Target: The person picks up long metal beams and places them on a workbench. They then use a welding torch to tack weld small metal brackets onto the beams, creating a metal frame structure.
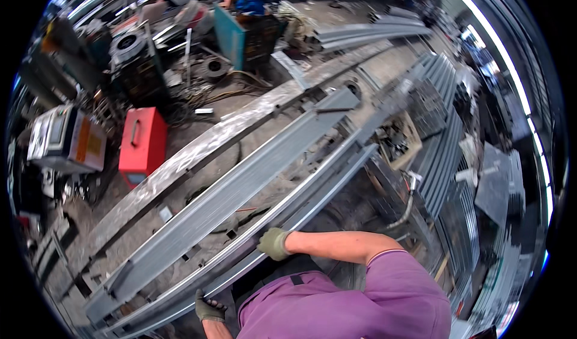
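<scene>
Nearest us we see the wearer's purple shirt (348, 306), with the left hand (208, 308) low at its left side, in an olive glove, touching the near edge of a long galvanized steel channel (339, 184); its fingers are bent, but we cannot tell whether they grasp the metal. Farther along to the right, the gloved right hand (274, 243) has its fingers clenched over that channel's edge. We find the channel just in front of the body, slanting from near left toward far right. Beyond it, roughly parallel, lies a wider steel channel (240, 195), its broad face up. To the right we see an open bin (415, 139) of small metal parts, with ribbed steel sections (437, 180) stacked beside it. Past the wider channel runs a long grey beam (228, 131); over it, on the left, stand a red box (142, 140) with a handle and a white machine (63, 137). Farther off we see a teal panel (230, 35) and, to its right, bundled steel profiles (366, 33).
</scene>
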### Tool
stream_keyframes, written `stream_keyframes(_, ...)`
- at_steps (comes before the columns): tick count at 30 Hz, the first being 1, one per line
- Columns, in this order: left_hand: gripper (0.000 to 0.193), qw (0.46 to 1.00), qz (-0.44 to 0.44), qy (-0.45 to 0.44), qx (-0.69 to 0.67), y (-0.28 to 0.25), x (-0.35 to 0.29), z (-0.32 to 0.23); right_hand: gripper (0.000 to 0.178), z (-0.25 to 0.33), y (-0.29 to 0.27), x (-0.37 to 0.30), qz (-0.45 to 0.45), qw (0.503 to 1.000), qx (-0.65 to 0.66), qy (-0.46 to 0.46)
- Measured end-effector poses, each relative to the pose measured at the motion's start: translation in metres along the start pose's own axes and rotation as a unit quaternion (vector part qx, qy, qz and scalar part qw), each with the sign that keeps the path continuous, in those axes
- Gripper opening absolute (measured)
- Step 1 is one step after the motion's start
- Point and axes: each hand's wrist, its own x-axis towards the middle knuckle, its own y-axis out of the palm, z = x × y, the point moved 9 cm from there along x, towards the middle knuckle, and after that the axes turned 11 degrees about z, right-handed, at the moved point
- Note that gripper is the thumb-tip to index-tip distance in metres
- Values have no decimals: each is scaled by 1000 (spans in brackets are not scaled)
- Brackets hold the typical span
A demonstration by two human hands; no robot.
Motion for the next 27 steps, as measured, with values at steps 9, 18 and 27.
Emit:
stream_keyframes(9, 49, 998, -11, 28, 54, -54, 65, -56, 29, 27, -7, 26, -147, 986, 32, 67)
stream_keyframes(18, 40, 994, -30, 44, 97, -56, 67, -85, 36, -15, -24, -56, -414, 878, 236, -35)
stream_keyframes(27, 52, 987, -92, 20, 127, -2, 34, -65, 34, -353, 194, -271, -559, 507, 475, 453)
